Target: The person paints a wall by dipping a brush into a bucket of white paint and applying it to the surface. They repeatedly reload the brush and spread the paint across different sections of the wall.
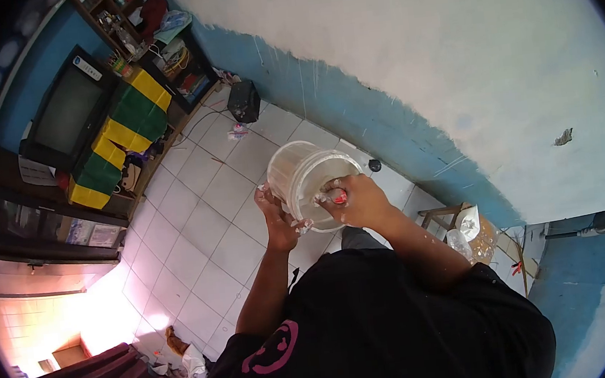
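Note:
A translucent white plastic bucket (288, 176) is held tilted in front of me, its mouth facing toward me and to the right. My left hand (276, 219) grips its near left side, with white paste smeared on the fingers. My right hand (363, 201) reaches into the mouth, closed round a tool with a red handle (340, 197). The tool's working end is hidden by my fingers and the bucket. White paste also clings to the right fingers and to the inside of the bucket.
White floor tiles (226, 189) lie below. A partly white, partly blue wall (406, 55) rises ahead and right. A small wooden stool (440, 219) stands at right, with plastic bags beside it. At left are a television (69, 106), shelves and a black box (243, 101).

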{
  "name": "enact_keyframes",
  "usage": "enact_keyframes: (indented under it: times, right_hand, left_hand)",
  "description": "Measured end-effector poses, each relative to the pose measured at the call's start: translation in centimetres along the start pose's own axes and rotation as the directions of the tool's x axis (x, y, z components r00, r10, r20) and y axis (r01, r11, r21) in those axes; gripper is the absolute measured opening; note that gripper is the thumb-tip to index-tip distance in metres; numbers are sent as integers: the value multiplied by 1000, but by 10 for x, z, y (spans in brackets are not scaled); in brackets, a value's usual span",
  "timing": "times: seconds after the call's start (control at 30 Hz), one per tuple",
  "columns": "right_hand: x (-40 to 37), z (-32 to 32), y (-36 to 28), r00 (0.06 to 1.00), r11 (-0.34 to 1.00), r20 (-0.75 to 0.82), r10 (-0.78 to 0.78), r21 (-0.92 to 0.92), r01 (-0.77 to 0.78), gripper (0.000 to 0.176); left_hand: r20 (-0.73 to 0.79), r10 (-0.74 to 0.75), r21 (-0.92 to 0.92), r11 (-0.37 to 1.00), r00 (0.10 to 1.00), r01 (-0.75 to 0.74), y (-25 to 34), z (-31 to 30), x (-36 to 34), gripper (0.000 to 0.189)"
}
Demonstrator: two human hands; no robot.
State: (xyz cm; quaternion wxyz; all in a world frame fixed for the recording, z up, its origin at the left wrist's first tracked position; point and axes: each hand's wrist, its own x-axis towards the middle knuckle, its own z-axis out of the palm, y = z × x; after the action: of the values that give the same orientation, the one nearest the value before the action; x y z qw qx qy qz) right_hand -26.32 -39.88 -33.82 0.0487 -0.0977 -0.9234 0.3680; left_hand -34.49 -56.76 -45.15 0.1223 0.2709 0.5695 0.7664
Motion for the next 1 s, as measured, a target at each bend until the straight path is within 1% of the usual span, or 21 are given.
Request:
enact_keyframes:
  times: [0.03, 0.13, 0.23, 0.33, 0.37, 0.43, 0.47, 0.53, 0.57, 0.63, 0.67, 0.7, 0.73, 0.8, 0.83, 0.9, 0.93, 0.97, 1.0]
  right_hand:
    - [3, 1, -4, 1000, 1000, -1, 24, -1, -24, 25]
    - [14, 9, 1, 999, 995, -46, -1, -96, -3, 27]
    - [27, 0, 3, 990, 982, 41, 131, -140, -125, 32]
    - [39, -4, 22, 984, 986, -66, 165, 29, -163, 32]
    - [45, 2, 35, 972, 961, -66, 227, 176, -212, 32]
    - [64, 5, 55, 941, 846, -46, 334, 455, -278, 31]
    - [68, 2, 66, 957, 895, -106, 269, 396, -208, 30]
    - [69, -35, 54, 971, 963, -207, 124, 260, -67, 29]
    - [71, -54, 52, 963, 980, -231, 137, 173, -98, 27]
    - [84, -90, 58, 971, 992, -207, 121, -4, -125, 26]
    - [92, -105, 65, 973, 986, -199, 118, -90, -138, 26]
    - [102, -111, 78, 981, 986, -185, 54, -147, -82, 25]
    - [110, -112, 87, 994, 972, -91, 58, -220, -77, 27]
    - [126, -112, 102, 991, 932, 104, 86, -360, -43, 29]
    - [133, -114, 109, 985, 924, 162, 58, -381, 9, 28]
    - [147, -105, 135, 997, 988, -36, 75, -130, -79, 27]
    - [153, -100, 146, 987, 995, -126, 104, 8, -104, 27]
    - [158, -96, 154, 980, 967, -106, 171, 211, -146, 26]
    - [163, -93, 159, 970, 895, -69, 234, 406, -187, 26]
  left_hand:
    - [12, 20, 37, 999, 1000, -20, 0, 0, 2, 127]
    - [6, 44, 24, 999, 999, -44, 13, 17, 11, 125]
    - [51, 103, -16, 995, 993, -102, 6, 31, 25, 122]
    - [64, 121, 67, 990, 991, -126, -3, 44, 40, 117]
    - [52, 129, 33, 991, 990, -131, -10, 47, 47, 116]
    - [27, 150, -34, 988, 988, -149, -25, 54, 68, 114]
    - [33, 126, -50, 991, 991, -125, -32, 58, 78, 113]
    - [42, 77, -76, 994, 996, -73, -39, 69, 96, 112]
    - [33, 69, -96, 993, 997, -66, -41, 76, 106, 113]
    - [13, 53, -135, 990, 999, -50, -42, 91, 124, 113]
    - [44, 65, -125, 990, 997, -59, -44, 96, 135, 114]
    - [78, 77, -117, 991, 994, -68, -46, 101, 147, 115]
    - [112, 88, -109, 991, 990, -76, -49, 106, 157, 116]
    - [86, 58, -42, 998, 995, -54, -54, 121, 170, 117]
    - [66, 43, -10, 999, 997, -42, -56, 127, 173, 118]
    - [79, 30, 31, 999, 996, -32, -60, 132, 181, 119]
    - [84, 20, 52, 998, 996, -24, -62, 133, 186, 119]
    - [75, 27, 70, 997, 997, -32, -65, 134, 192, 119]
    - [65, 31, 88, 995, 997, -37, -67, 134, 197, 118]
